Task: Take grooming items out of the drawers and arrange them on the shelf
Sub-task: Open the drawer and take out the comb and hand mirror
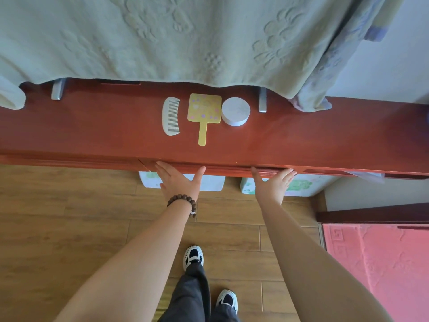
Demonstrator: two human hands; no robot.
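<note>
Nearest the camera, below the shelf (92, 126), two bare forearms reach forward over the wood floor (69, 217) and the person's own shoes. The left hand (180, 182), with a bead bracelet (182, 202) at the wrist, lies flat and spread against the drawer front (227, 169) just under the shelf's front edge; the right hand (274, 185) does the same a little to its right. Both are unclenched with fingers extended, gripping nothing, palms pressed to the wood. The drawer sits flush or nearly so, so this looks like the closing push.

On the shelf itself, above the hands, three grooming items lie in a row near its middle. The white comb (171, 116) is leftmost, the yellow hand mirror (204, 109) is just beside it with its handle pointing toward the front edge, and the round white jar (235, 111) is almost touching the mirror's right corner.

All three are probably light. The comb is stiff and thin, best pinched along its spine. The mirror may be fragile, so take it by the handle. The jar is smooth, so grip it around its wall.

Beyond the row, a pale green cloth (185, 38) hangs down over the shelf's back.
</note>
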